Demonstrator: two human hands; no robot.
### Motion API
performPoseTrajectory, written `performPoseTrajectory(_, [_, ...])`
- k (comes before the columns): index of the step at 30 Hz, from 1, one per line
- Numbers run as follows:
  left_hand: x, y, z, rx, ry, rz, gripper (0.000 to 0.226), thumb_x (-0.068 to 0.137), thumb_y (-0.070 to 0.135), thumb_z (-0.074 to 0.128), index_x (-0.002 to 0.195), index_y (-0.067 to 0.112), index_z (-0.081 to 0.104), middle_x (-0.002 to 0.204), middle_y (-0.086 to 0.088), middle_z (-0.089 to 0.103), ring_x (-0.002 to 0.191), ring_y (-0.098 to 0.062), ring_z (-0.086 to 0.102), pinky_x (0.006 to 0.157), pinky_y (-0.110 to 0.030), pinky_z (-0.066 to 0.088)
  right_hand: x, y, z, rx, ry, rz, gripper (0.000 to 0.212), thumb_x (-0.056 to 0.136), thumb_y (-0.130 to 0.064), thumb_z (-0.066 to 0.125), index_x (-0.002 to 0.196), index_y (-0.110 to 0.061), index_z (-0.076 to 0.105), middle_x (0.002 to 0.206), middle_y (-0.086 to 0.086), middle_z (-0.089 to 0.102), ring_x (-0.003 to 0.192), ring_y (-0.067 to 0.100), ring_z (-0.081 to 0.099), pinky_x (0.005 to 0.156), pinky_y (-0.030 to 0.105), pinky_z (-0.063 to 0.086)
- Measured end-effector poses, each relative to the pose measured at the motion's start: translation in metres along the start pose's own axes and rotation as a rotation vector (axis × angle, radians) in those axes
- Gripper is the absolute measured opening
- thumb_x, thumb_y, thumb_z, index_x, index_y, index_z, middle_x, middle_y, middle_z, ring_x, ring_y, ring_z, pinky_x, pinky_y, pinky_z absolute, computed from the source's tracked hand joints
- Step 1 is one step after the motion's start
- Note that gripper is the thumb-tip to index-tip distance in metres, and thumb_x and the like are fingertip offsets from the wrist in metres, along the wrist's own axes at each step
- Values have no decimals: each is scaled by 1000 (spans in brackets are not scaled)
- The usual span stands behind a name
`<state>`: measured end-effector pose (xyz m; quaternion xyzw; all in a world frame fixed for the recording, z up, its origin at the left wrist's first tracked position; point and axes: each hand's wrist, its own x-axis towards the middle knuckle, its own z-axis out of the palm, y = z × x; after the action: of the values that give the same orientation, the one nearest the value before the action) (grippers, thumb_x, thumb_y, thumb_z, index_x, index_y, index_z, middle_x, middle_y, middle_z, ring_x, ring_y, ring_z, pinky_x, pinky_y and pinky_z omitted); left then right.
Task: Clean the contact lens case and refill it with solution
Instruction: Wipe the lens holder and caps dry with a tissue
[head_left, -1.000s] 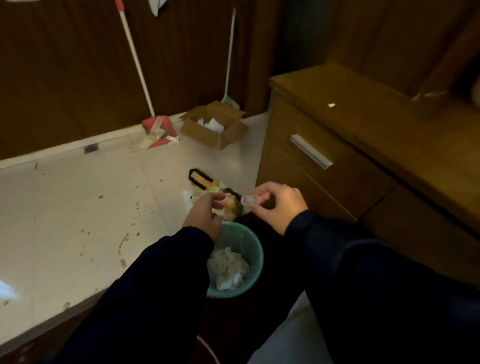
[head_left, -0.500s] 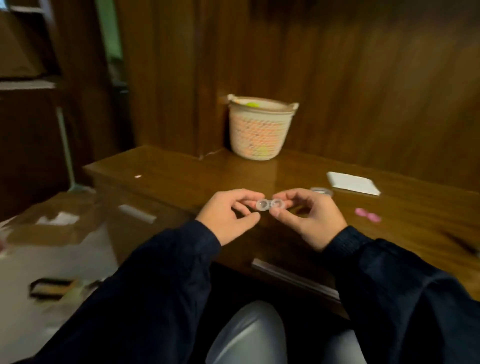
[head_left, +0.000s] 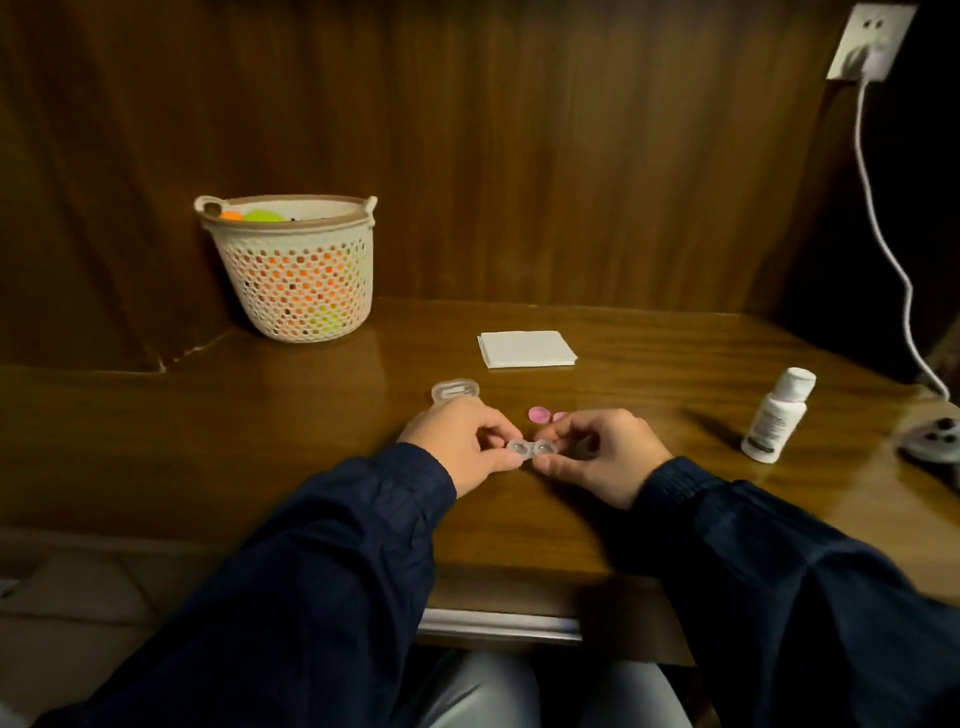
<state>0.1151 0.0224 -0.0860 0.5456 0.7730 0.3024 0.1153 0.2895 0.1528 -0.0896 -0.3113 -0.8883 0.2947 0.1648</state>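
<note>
Wooden desk (head_left: 260, 441): lying under both forearms of the seated person, its top glossy and brown.

Perforated basket (head_left: 293, 270): standing well beyond the left hand, at the back by the wall panel, showing orange and green contents through its holes.

Left hand (head_left: 460, 449) and right hand (head_left: 597, 457): hovering low over the desk, side by side, each pinching one end of the lens case between thumb and fingertips.

White bottle (head_left: 776, 415): standing upright, cap on, well off to the right of the right hand.

Folded white tissue (head_left: 525, 349): lying flat beyond both hands.

Clear oval holder (head_left: 455, 391): sitting just beyond the left hand.

Lens case (head_left: 531, 448): clear, twin wells facing up with no caps on, being held level between the two hands.

Pink caps (head_left: 540, 414): two, lying just beyond the right hand's fingers.
</note>
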Motion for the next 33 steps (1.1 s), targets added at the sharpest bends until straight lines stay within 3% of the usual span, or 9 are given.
performPoseTrajectory(5, [9,-7,7,22,-12,-33,21,89,43,79,110,38,80,100,16,69,92,-9,65,85,-42,62,16,-3,8,-141,-23,61,15,82,-55,82,83,-46,71,94,-22,71,109,18,63,104,49,51])
performPoseTrajectory(10, [8,-10,4,45,0,-19,34,89,50,75,121,37,75,98,19,67,95,-7,64,85,-34,59,16,-9,6,-160,-29,89,26,81,-63,80,99,-47,69,95,-24,70,106,14,64,103,47,53])
performPoseTrajectory(13, [15,-12,-10,-9,100,-20,19,89,52,73,101,38,75,94,18,68,92,-7,65,82,-35,58,27,-12,-6,-155,49,65,33,81,-64,79,103,-43,68,85,-24,69,90,1,67,88,38,59])
performPoseTrajectory(16, [42,-16,-30,-141,279,-57,20,93,45,69,79,31,69,81,15,68,75,-4,65,66,-26,56,56,-14,-24,-29,175,24,18,88,-41,82,90,-36,65,73,-19,72,68,-2,70,55,11,50])
performPoseTrajectory(21, [102,-19,-47,-163,260,-105,40,102,39,60,70,19,73,68,3,66,67,-18,61,69,-38,52,128,-12,-38,-91,162,35,30,97,-49,69,77,-27,73,70,-14,72,70,4,66,55,19,44])
performPoseTrajectory(23, [129,-28,-50,-205,184,-180,42,109,30,50,78,21,76,86,0,73,76,-21,64,74,-37,51,159,-9,-38,-112,97,49,26,101,-40,67,80,-27,74,73,-16,72,76,7,68,58,17,43])
performPoseTrajectory(26, [164,-47,-55,-309,76,-266,35,107,5,41,115,17,73,117,-5,74,91,-15,66,65,-22,47,199,-8,-32,-188,7,27,5,97,-29,73,93,-28,73,90,-13,70,92,14,67,64,17,44])
performPoseTrajectory(29, [185,-56,-53,-369,-41,-306,49,102,-8,38,141,13,59,130,-7,71,104,-16,68,56,-15,44,231,-17,-15,-257,-114,114,27,92,-51,75,97,-25,75,98,-5,71,92,15,64,72,27,47])
performPoseTrajectory(33, [200,-65,-42,-446,-136,-294,61,98,-18,35,151,10,45,139,-13,67,116,-22,67,55,-25,40,258,-27,6,-366,-179,229,57,84,-69,73,107,-17,75,102,1,71,83,15,63,59,28,46])
